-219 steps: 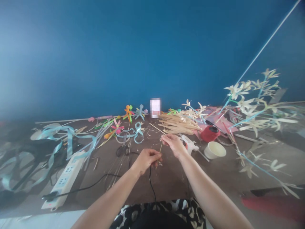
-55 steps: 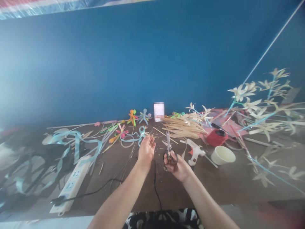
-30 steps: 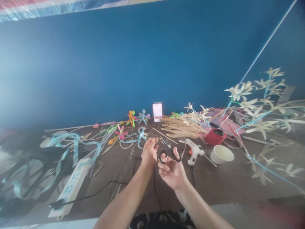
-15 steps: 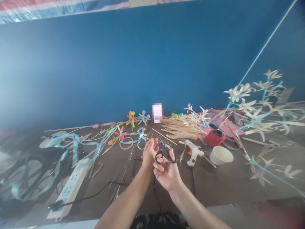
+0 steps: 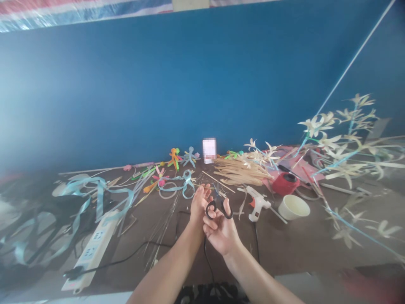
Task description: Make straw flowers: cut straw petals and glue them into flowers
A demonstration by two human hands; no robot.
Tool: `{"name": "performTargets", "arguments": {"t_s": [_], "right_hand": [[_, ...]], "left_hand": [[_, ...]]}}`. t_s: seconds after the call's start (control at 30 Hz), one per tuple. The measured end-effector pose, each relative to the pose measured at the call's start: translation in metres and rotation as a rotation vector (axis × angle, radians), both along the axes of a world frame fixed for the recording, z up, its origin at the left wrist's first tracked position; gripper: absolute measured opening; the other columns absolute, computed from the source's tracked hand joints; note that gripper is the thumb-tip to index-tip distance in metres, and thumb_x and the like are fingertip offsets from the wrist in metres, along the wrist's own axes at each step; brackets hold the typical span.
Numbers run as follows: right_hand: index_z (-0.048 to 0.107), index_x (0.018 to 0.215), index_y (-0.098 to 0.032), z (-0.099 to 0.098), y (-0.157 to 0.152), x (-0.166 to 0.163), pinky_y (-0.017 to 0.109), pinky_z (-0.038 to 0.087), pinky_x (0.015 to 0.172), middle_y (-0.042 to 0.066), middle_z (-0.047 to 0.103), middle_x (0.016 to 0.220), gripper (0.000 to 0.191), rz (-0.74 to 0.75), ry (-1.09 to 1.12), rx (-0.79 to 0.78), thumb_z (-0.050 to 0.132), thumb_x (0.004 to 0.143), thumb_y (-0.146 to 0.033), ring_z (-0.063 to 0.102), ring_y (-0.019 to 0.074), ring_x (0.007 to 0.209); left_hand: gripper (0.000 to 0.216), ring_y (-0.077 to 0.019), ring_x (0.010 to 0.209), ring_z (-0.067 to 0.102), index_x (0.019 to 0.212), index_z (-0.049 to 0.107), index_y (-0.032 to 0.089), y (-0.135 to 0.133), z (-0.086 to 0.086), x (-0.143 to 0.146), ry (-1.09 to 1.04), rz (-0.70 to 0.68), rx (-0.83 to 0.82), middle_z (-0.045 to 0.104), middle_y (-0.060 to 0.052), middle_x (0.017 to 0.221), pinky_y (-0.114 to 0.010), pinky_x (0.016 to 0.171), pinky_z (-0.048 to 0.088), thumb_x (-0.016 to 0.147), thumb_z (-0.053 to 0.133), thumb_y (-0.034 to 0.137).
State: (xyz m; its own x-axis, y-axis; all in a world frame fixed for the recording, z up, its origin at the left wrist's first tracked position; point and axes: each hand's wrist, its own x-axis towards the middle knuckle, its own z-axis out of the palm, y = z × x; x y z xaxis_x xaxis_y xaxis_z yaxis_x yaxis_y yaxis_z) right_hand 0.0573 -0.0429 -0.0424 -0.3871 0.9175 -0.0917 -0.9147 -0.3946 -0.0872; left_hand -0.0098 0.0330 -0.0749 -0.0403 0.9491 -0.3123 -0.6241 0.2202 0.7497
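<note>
My right hand (image 5: 221, 232) holds a pair of black-handled scissors (image 5: 227, 210), the thumb through one loop and fingers through the other. The loops stand apart, and the blades point away from me toward the back of the table. Just left of the scissors, my left hand (image 5: 199, 207) has its fingers drawn together in a pinch. A thin pale strip shows by its fingertips, but what it grips is too small to make out. Beyond the left hand lies a looped light-blue ribbon (image 5: 189, 181). A bundle of tan strips (image 5: 243, 171) spreads out behind the scissors.
A white glue gun (image 5: 257, 204) lies to the right, near a cream cup (image 5: 294, 207) and a red roll-shaped item (image 5: 284, 183). Pale flower stems (image 5: 340, 158) fill the far right. On the left are a power strip (image 5: 91, 253) and more blue ribbon (image 5: 101, 194).
The scissor loops have come slightly closer together as my right thumb moved inward. My left hand stays almost in place.
</note>
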Motion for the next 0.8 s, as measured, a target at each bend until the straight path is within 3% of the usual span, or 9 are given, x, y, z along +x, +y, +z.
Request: {"name": "performTargets", "arguments": {"t_s": [0.4,0.53,0.6,0.7,0.8], "right_hand": [[0.049,0.065,-0.014,-0.01,-0.001,0.0,0.016,0.019,0.036,-0.008,0.035,0.048,0.041,-0.027,-0.178,-0.045,0.047,0.072,-0.054,0.02,0.002,0.036],[0.049,0.063,-0.015,-0.015,0.006,0.011,0.016,0.019,0.035,-0.008,0.039,0.046,0.037,-0.092,-0.448,-0.008,0.051,0.072,-0.05,0.021,0.0012,0.034],[0.051,0.062,-0.014,-0.017,0.017,0.022,0.016,0.019,0.033,-0.005,0.047,0.046,0.033,-0.053,-0.747,0.083,0.056,0.07,-0.046,0.024,0.0011,0.032],[0.056,0.062,-0.012,-0.018,0.034,0.033,0.016,0.017,0.03,-0.001,0.055,0.047,0.031,0.118,-1.177,0.279,0.062,0.064,-0.042,0.031,0.0022,0.031],[0.059,0.066,-0.011,-0.018,0.042,0.031,0.015,0.02,0.03,0.001,0.058,0.052,0.032,0.277,-1.235,0.407,0.061,0.064,-0.043,0.036,0.0029,0.032]], "left_hand": [[0.027,-0.0143,0.09,0.053,0.092,0.055,0.024,-0.004,0.002,-0.005,0.024,0.11,-0.013,0.057,-0.003,0.105,-0.024,0.068,0.04,0.068,0.058,0.036],[0.023,-0.0133,0.091,0.053,0.09,0.054,0.025,-0.003,0.002,-0.022,0.005,0.151,-0.053,0.055,-0.002,0.109,-0.024,0.068,0.04,0.069,0.056,0.035],[0.02,-0.0144,0.091,0.054,0.086,0.055,0.023,-0.006,0.008,-0.032,-0.016,0.088,-0.059,0.055,-0.004,0.109,-0.025,0.068,0.041,0.069,0.057,0.032],[0.012,-0.0195,0.095,0.054,0.074,0.055,0.018,-0.014,0.021,-0.044,-0.072,-0.167,0.023,0.056,-0.009,0.109,-0.028,0.069,0.043,0.067,0.059,0.025],[0.011,-0.0225,0.087,0.057,0.07,0.053,0.016,-0.024,0.032,-0.048,-0.078,-0.36,0.111,0.057,-0.012,0.107,-0.027,0.055,0.046,0.067,0.06,0.024]]}}
